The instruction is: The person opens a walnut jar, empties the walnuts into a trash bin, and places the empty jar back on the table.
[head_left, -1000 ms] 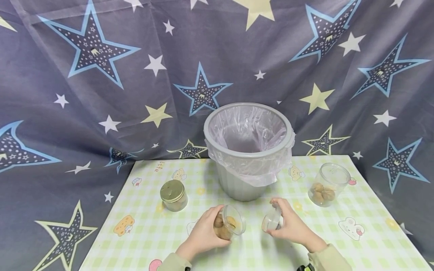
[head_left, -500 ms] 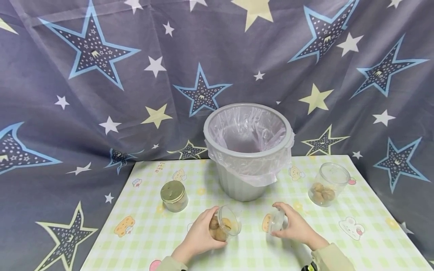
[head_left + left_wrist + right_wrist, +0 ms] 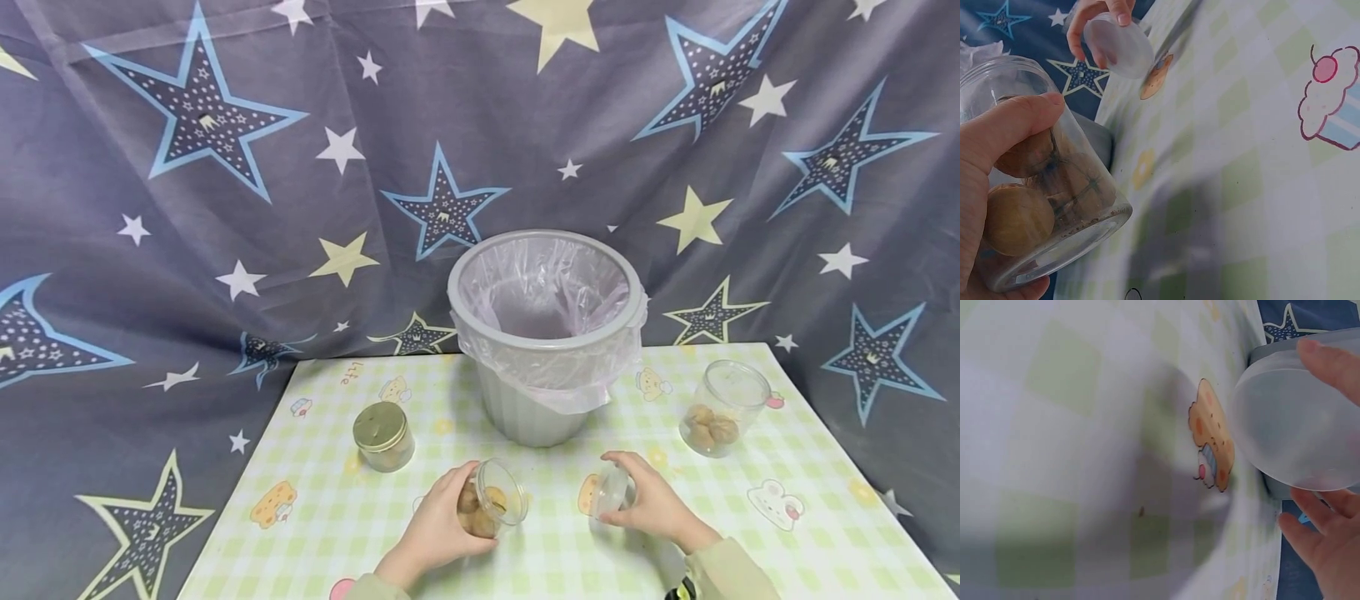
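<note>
My left hand (image 3: 438,525) grips a clear jar (image 3: 512,492) around its side, with the thumb across the wall in the left wrist view. The jar is tilted, its uncovered mouth facing right in the head view. Several round brown walnuts (image 3: 1019,219) lie inside it, pressed near the base. My right hand (image 3: 660,508) pinches a round translucent plastic lid (image 3: 1291,431) by its rim, thumb on one side and fingers on the other. The lid is held on edge above the table, a short gap to the right of the jar.
Behind the hands stands a grey bin (image 3: 525,417) lined with a thin plastic bag (image 3: 558,396). A gold-lidded jar (image 3: 384,437) is at the left, and a taller clear jar with walnuts (image 3: 723,408) at the right. A checked cloth (image 3: 315,533) covers the table.
My left hand has shifted slightly left with the jar. My right hand has moved a little right with the lid, which has turned, so the gap between them is wider.
</note>
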Tool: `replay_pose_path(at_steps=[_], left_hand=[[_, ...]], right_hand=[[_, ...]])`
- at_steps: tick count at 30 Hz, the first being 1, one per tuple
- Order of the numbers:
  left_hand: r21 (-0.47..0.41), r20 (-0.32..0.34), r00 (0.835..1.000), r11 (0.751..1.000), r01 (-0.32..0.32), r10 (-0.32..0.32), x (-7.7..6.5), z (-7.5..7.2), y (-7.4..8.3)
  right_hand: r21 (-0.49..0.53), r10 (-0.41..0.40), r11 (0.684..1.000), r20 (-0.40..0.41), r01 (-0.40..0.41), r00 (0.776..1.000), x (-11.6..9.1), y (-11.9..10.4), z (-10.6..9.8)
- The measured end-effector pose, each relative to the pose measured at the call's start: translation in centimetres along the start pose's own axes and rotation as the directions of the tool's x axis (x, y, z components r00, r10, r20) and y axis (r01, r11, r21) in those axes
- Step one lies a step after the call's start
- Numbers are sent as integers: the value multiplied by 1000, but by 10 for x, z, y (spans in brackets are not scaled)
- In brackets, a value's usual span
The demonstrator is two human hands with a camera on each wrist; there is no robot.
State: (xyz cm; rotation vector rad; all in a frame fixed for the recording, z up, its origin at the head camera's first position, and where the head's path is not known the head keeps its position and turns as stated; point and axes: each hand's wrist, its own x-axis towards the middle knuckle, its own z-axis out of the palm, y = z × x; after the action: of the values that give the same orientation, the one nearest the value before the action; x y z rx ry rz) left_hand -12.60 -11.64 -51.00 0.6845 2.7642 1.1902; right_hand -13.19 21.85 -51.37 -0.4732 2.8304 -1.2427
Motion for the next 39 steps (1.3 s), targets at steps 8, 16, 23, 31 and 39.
replay_pose_path(at_steps=[8, 16, 23, 31, 39], left_hand=[[15, 6, 1000, 1000, 6, -6, 0, 0, 0], [36, 13, 1000, 999, -6, 6, 2, 3, 0], [20, 12, 1000, 1000, 24, -24, 0, 4, 0], [-3, 8, 1000, 1000, 24, -24, 0, 5, -5], [4, -5, 1000, 1000, 22, -22, -1, 4, -6]], right_hand=[[0, 20, 1000, -4, -20, 1000, 0, 7, 4], [7, 66, 998, 17, -66, 998, -6, 12, 1], [-19, 45, 999, 41, -45, 998, -5, 16, -1], [-132, -28, 991, 0, 28, 1000, -11, 26, -3], [-228, -27, 973, 7, 28, 1000, -16, 28, -6]])
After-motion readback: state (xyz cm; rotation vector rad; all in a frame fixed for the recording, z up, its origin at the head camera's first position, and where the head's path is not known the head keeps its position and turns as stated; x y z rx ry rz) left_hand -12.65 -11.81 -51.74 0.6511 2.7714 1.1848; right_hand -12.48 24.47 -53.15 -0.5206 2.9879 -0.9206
